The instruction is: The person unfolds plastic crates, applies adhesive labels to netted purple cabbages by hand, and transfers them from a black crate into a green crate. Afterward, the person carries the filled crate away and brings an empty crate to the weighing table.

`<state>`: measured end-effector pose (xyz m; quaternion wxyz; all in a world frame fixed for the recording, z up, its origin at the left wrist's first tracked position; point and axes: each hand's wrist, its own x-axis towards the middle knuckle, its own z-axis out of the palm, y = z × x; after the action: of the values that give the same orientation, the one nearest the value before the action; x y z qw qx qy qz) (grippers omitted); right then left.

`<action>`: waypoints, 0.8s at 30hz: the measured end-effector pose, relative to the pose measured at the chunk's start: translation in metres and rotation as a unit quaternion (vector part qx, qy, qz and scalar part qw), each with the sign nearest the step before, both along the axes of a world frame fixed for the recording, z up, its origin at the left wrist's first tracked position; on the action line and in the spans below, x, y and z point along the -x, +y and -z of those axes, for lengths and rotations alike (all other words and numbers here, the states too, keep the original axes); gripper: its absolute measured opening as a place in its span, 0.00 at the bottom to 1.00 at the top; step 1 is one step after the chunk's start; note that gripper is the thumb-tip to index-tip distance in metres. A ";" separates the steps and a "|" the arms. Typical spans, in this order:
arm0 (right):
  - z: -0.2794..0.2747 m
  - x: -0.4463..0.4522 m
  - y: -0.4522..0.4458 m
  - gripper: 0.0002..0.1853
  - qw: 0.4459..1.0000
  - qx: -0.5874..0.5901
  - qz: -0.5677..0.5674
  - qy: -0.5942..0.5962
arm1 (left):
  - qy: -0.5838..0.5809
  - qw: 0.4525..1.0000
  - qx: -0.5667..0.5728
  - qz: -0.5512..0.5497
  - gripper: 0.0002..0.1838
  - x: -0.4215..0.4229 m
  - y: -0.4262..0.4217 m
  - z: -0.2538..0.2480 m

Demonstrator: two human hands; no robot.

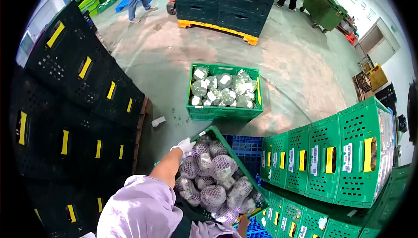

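My left hand (183, 145), in a white glove, grips the far left corner of a green plastic crate (231, 152). Round produce in pale purple foam nets (213, 195) fills this crate, which sits tilted close to my body. Past its near right corner a bit of my right forearm (243, 226) shows, but the fingers there are hidden. Beyond the crate, on the floor, stands a second green crate (224, 115) with several wrapped round green items (224, 80) bearing white labels.
Blue pallet (244, 146) lies under and beside the held crate. Stacked green crates (322, 153) rise on the right, black crates (74, 94) on the left. Ahead are a loaded yellow pallet (217, 27), a green wheeled bin (323, 8) and two people. A white object (158, 121) lies on the floor.
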<state>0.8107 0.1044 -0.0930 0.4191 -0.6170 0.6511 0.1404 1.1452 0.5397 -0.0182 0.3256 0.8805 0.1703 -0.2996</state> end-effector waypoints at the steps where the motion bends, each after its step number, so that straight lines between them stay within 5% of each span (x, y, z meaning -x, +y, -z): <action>1: -0.005 -0.003 -0.001 0.18 1.000 -0.003 0.000 -0.005 | -0.017 1.000 0.002 -0.011 0.25 0.001 0.001 -0.009; 9: -0.036 -0.075 -0.011 0.17 0.999 0.007 0.013 -0.041 | -0.015 0.999 0.026 -0.036 0.28 -0.030 0.027 -0.060; 14: -0.060 -0.138 0.020 0.09 0.990 0.041 -0.021 -0.133 | 0.008 0.997 0.036 -0.061 0.29 -0.065 0.066 -0.041; 17: -0.065 -0.182 0.040 0.08 0.991 0.070 -0.037 -0.106 | -0.077 0.994 0.039 -0.069 0.26 -0.109 0.089 -0.016; 24: -0.093 -0.283 0.093 0.04 0.976 0.090 -0.043 -0.195 | -0.024 0.990 0.067 -0.125 0.26 -0.186 0.161 -0.035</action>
<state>1.0933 0.1970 -0.0004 0.4740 -0.6955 0.5394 -0.0241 1.3307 0.7005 0.0164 0.4228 0.8355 0.2503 -0.2462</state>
